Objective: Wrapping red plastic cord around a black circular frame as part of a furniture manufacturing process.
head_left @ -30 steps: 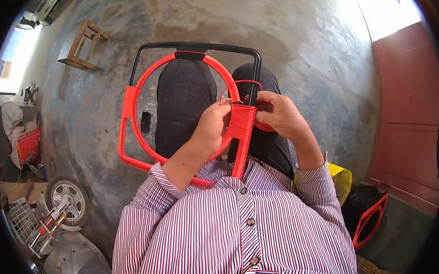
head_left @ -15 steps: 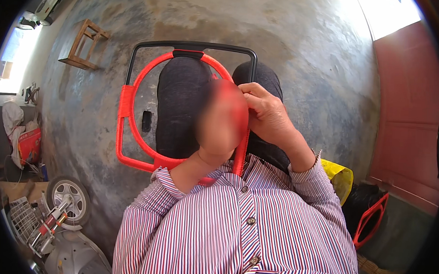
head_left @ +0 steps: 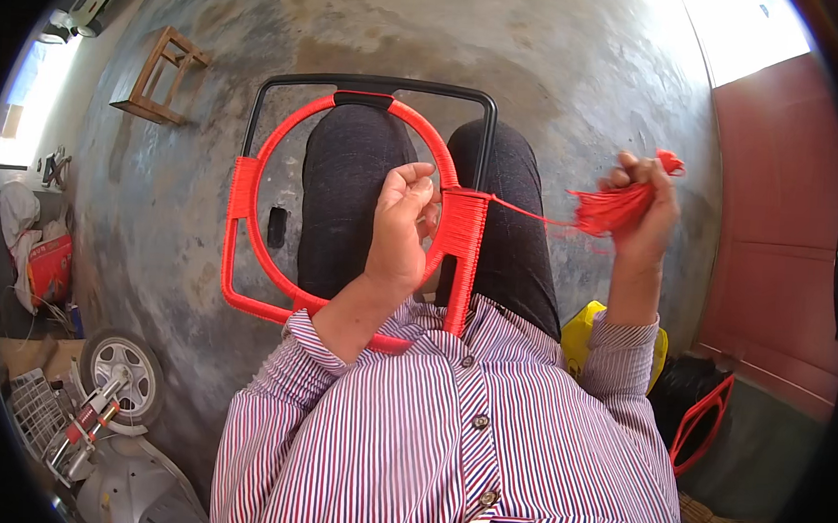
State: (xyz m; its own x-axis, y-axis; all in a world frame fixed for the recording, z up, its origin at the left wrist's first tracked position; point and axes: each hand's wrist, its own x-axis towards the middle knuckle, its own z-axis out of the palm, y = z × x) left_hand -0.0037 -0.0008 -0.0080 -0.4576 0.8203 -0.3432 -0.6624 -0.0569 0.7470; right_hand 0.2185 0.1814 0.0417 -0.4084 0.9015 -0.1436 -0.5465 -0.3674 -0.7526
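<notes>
A frame with a black outer bar and an inner ring (head_left: 264,166), much of it wrapped in red cord, lies across my thighs. At its right side, a broad band of red cord (head_left: 463,221) joins ring and outer bar. My left hand (head_left: 402,233) is inside the ring beside this band, its fingers curled and thumb bent over; whatever they pinch is hidden. Off to the right, my right hand (head_left: 650,211) is closed around a bundle of red cord (head_left: 613,206). A taut strand (head_left: 533,213) runs from the bundle to the band's upper edge.
A wooden stool (head_left: 161,73) stands far left, and a wheeled vehicle (head_left: 119,389) is at the lower left. Right of my lap are a yellow bag (head_left: 579,339) and another black-and-red frame (head_left: 702,423). A red door (head_left: 776,221) is farther right.
My right hand has swung away from the frame to the right with the cord bundle, drawing a strand out straight. My left hand, blurred before, now shows clearly beside the wrapped band.
</notes>
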